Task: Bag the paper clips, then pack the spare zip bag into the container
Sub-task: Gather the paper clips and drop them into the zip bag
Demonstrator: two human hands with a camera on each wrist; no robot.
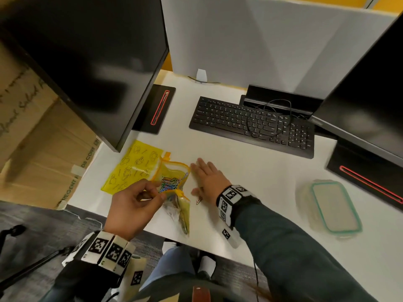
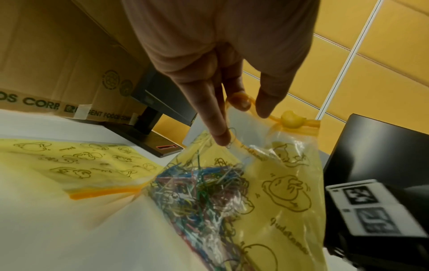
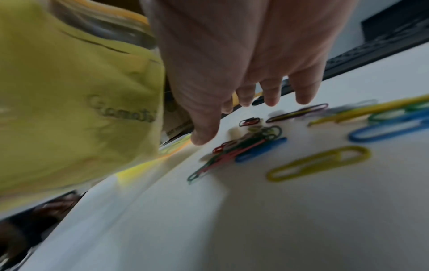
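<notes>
My left hand (image 1: 139, 201) pinches the open rim of a yellow zip bag (image 1: 174, 173) and holds it up at the table's near edge. Inside it lie several coloured paper clips (image 2: 204, 192); its orange slider (image 2: 291, 119) sits at the rim's right end. A spare yellow zip bag (image 1: 135, 166) lies flat just behind and left of the held one. My right hand (image 1: 205, 175) is flat on the table right of the held bag, fingers straight, over several loose paper clips (image 3: 255, 146). One red clip (image 1: 198, 200) shows by its thumb. The lidded clear container (image 1: 333, 208) stands far right.
A black keyboard (image 1: 250, 125) lies behind the hands. Dark monitors (image 1: 93, 57) overhang the table on the left and right, their bases (image 1: 157, 107) on the desk. A cardboard box (image 1: 32, 138) stands beyond the table's left edge. The front edge is close to both wrists.
</notes>
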